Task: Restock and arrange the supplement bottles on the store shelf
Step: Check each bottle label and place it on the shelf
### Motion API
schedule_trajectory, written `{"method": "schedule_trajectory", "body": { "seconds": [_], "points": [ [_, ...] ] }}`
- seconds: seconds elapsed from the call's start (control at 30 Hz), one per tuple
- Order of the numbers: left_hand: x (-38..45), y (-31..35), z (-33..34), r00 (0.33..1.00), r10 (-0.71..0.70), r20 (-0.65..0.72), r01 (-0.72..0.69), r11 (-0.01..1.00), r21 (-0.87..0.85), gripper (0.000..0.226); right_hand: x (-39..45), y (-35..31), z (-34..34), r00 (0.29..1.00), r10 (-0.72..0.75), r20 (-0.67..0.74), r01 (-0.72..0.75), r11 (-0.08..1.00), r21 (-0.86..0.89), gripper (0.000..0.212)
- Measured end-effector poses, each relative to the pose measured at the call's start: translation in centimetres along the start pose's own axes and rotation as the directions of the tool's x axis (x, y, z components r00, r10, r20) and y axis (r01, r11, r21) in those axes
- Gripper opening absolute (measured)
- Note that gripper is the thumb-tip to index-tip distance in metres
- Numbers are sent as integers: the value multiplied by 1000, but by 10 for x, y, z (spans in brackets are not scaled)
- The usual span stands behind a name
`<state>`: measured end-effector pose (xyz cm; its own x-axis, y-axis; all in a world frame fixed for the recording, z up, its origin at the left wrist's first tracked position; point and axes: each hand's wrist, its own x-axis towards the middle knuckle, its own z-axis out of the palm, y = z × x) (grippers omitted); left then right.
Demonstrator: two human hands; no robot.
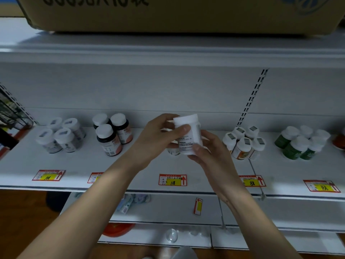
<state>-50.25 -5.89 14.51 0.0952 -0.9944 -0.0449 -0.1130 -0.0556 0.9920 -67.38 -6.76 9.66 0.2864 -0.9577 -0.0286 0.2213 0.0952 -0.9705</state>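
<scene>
Both hands hold one white plastic supplement bottle with a white screw cap and a pale printed label (188,134), lifted above the white metal store shelf (130,165). The left hand (158,139) curls round its upper part, thumb pressed just under the cap; the right hand (207,148) cups its lower end, thumb on the label. The bottle's long axis runs nearly upright, cap tipped slightly towards the left hand. Its label print is too blurred to read.

Directly below and behind the grip another small white bottle (173,151) peeks out, mostly hidden by the hands. That spot, above the red-and-yellow price tag reading "118" (172,180), looks like the place the held bottle belongs (a judgement, not a certainty); setting it down means lowering it straight down and slightly away.

Left of the grip stand three dark bottles with white caps and peach labels (112,135); right of it, a cluster of white bottles with orange labels (244,143) above a tag marked "88" (252,181). Either hand is about equally near.
</scene>
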Motion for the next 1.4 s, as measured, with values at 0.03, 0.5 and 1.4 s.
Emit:
{"method": "schedule_trajectory", "body": {
  "seconds": [0.03,0.5,1.4],
  "points": [
    [1,0,-2,1000,-9,-4,9,1000,-29,38,0,-2,1,999,29,43,-33,996,84,39],
    [-2,2,-2,998,-31,46,31,999,7,55,-1,-1,6,990,-123,-75,109,980,-167,36],
    [-9,-5,2,995,-42,95,46,998,-41,54,-7,4,0,995,-93,-35,84,976,-203,43]
  ]
}}
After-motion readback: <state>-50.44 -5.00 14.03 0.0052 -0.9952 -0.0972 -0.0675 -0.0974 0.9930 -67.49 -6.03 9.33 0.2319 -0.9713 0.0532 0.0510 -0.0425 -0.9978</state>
